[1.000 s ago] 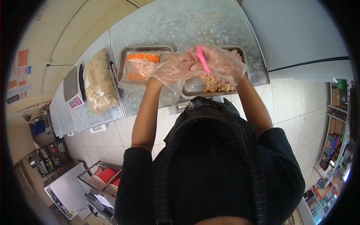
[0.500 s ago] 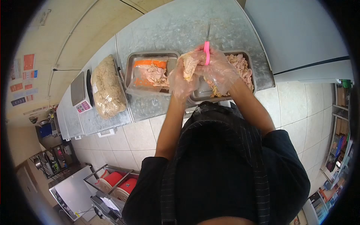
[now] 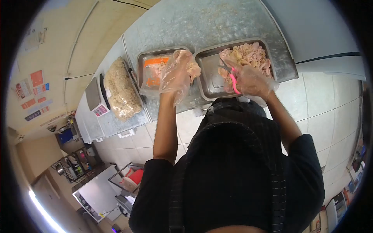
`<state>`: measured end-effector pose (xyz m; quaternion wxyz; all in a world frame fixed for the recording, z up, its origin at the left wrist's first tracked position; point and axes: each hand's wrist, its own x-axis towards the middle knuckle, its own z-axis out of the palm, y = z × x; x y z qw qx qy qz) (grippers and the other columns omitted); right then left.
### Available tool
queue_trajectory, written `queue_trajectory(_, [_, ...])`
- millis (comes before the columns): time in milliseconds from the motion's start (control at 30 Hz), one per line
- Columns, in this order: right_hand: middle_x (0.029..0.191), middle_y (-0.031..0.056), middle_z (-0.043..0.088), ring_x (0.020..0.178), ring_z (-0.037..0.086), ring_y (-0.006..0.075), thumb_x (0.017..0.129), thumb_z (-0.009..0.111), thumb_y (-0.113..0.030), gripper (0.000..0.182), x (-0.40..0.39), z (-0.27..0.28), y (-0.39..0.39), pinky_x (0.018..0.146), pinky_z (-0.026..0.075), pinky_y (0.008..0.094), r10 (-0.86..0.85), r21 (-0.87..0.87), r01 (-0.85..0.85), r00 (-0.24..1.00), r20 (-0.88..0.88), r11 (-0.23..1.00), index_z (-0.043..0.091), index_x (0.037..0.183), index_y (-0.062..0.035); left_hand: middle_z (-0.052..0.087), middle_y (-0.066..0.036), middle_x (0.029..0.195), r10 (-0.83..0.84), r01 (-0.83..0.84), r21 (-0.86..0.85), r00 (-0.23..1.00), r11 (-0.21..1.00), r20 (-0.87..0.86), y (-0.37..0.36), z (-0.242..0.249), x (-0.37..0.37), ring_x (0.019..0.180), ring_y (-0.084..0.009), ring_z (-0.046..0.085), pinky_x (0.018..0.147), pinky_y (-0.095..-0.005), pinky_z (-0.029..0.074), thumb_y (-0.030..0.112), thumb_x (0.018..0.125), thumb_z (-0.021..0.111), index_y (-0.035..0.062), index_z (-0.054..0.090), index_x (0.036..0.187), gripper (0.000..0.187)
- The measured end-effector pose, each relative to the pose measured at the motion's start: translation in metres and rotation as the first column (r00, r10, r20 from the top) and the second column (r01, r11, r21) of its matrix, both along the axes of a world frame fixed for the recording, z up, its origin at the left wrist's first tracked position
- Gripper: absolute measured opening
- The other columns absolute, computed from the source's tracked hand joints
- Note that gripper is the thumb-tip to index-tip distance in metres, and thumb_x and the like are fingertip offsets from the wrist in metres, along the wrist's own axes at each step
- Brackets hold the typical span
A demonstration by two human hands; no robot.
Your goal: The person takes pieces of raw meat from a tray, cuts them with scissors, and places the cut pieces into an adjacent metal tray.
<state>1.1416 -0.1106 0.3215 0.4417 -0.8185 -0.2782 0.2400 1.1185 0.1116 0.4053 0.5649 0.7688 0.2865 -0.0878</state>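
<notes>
- Left hand (image 3: pixel 175 73), gloved: closed round pale meat piece (image 3: pixel 194 70), which bulges out on the side toward the right hand.
- Right hand (image 3: pixel 250 80), gloved: holds pink-handled scissors (image 3: pixel 234 79); blade gap too small to tell.
- Change: hands well apart, versus together half a second ago; scissors clear of piece, so probably no cut under way.
- Left tray (image 3: pixel 155 51), orange-marked bag (image 3: pixel 154 62): beneath left grip.
- Right tray (image 3: pixel 208 64): under right grip, meat pile (image 3: pixel 254 55) just beyond.

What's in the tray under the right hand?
Pale meat pieces lie in the tray; its left side is bare metal. Whatever the right hand and scissors cover cannot be seen.
</notes>
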Motion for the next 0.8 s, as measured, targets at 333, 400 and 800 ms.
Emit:
queue_trajectory(333, [0.089, 0.0195, 0.065, 0.086, 0.064, 0.0354, 0.080, 0.068, -0.046, 0.058, -0.042, -0.034, 0.025, 0.075, 0.049, 0.0416, 0.093, -0.160, -0.107, 0.991, -0.097, 0.981, 0.052, 0.122, -0.0098, 0.060, -0.008, 0.099, -0.170, 0.149, 0.135, 0.974, 0.979, 0.151, 0.030, -0.014, 0.003, 0.085, -0.0144, 0.059, 0.073, -0.0277, 0.051, 0.008, 0.078, 0.071, 0.0010, 0.052, 0.111, 0.039])
queue_trajectory(400, [0.088, 0.0191, 0.064, 0.085, 0.064, 0.0354, 0.080, 0.067, -0.048, 0.057, -0.046, -0.034, 0.023, 0.073, 0.049, 0.0419, -0.018, 0.074, 0.042, 0.953, -0.303, 0.996, 0.053, 0.121, -0.0108, 0.060, -0.008, 0.100, -0.199, 0.175, 0.195, 0.973, 0.965, 0.113, 0.033, -0.020, -0.001, 0.087, -0.0142, 0.060, 0.075, -0.0279, 0.052, 0.004, 0.077, 0.072, 0.0002, 0.051, 0.113, 0.042])
queue_trajectory(800, [0.075, 0.0061, 0.059, 0.064, 0.056, 0.0114, 0.089, 0.059, -0.050, 0.050, -0.047, -0.061, 0.054, 0.056, 0.044, 0.0262, 0.269, 0.520, 0.040, 0.821, -0.504, 0.853, 0.061, 0.099, -0.0016, 0.058, -0.008, 0.096, -0.230, 0.114, 0.442, 0.949, 0.890, 0.217, 0.003, -0.029, -0.003, 0.087, -0.0142, 0.055, 0.074, -0.0273, 0.046, 0.015, 0.092, 0.058, 0.0002, 0.047, 0.111, 0.026])
